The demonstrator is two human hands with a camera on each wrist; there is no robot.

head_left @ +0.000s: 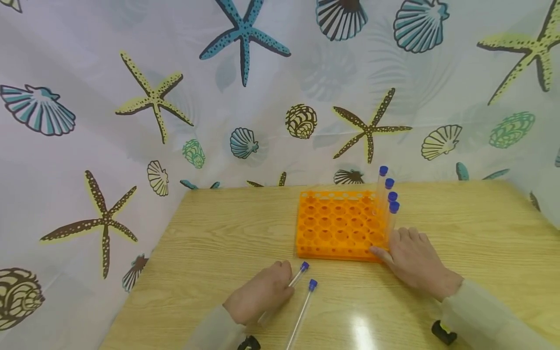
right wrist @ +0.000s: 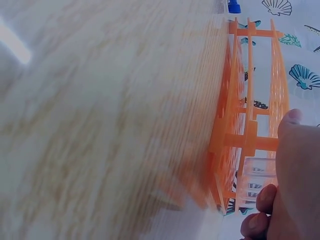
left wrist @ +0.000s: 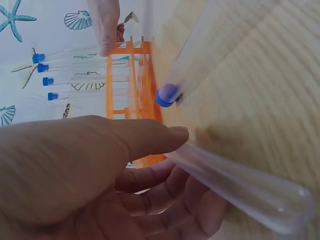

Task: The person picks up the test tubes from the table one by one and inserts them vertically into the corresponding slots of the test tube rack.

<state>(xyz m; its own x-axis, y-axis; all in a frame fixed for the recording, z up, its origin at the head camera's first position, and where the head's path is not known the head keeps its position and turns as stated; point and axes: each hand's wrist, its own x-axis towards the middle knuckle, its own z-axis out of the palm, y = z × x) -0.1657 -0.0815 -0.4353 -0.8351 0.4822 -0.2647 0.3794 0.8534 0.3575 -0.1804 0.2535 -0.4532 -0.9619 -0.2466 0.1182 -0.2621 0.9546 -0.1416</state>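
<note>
My left hand pinches a clear test tube between thumb and fingers, just above the table. Its blue cap points toward the orange test tube rack. Beside that hand, to its right, a second blue-capped test tube lies on the table. My right hand grips the rack at its front right corner, thumb on the front edge and fingers at the side. Several blue-capped tubes stand upright in the rack's rightmost column, their lower parts partly hidden.
The wooden table carries the rack near its back edge. Behind and to the left hangs a white curtain printed with starfish and shells. A dark wrist device shows under the right sleeve.
</note>
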